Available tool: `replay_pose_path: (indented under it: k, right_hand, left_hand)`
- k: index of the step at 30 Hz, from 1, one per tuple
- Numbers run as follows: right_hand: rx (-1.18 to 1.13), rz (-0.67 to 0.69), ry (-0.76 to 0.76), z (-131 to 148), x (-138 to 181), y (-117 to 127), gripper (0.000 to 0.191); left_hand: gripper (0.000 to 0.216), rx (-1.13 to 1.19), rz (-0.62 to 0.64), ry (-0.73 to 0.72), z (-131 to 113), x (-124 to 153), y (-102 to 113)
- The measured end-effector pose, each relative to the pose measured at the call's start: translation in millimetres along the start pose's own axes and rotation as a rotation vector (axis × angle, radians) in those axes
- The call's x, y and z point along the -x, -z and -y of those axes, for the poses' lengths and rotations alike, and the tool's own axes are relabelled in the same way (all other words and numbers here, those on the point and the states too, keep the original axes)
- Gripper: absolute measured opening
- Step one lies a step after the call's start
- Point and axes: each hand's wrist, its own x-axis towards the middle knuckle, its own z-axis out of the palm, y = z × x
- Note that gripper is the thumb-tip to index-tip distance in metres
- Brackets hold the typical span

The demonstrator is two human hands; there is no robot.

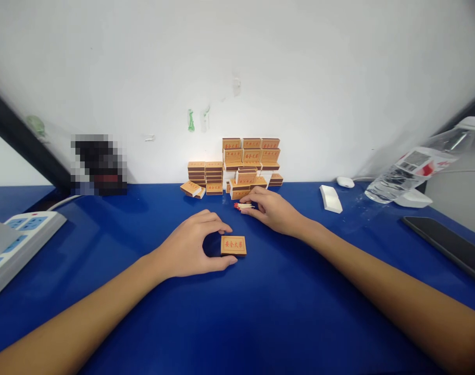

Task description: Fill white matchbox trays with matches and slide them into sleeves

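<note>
My left hand (192, 245) rests on the blue table (237, 323) with thumb and forefinger curled round the left end of a flat orange matchbox (233, 245) with red print. Further back, my right hand (272, 210) has its fingers closed on a small bundle of red-tipped matches (243, 206), whose heads point left. Both hands sit just in front of a stack of matchboxes (245, 164) piled against the white wall.
A white power strip (14, 245) lies at the left edge. A white flat block (330, 198), a white earbud case (345, 182) and a plastic water bottle (413, 169) are at the right, with a dark phone (448, 247) near the right edge.
</note>
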Motion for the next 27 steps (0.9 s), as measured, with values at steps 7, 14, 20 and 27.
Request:
replay_pose_path:
  k: [7,14,20,27]
  right_hand:
    - [0.019,0.027,-0.007,2,7,17,0.019]
    - [0.039,0.058,-0.008,6,8,18,0.019]
    - [0.113,0.106,-0.038,7,8,16,0.015]
    - [0.156,0.026,-0.096,8,9,23,0.015]
  left_hand:
    - [0.050,-0.008,0.010,0.005,-2,1,0]
    - [0.050,-0.008,0.006,0.004,1,0,0]
    - [0.048,-0.013,-0.002,-0.004,0,0,0]
    - [0.031,-0.015,0.005,-0.015,0,0,1]
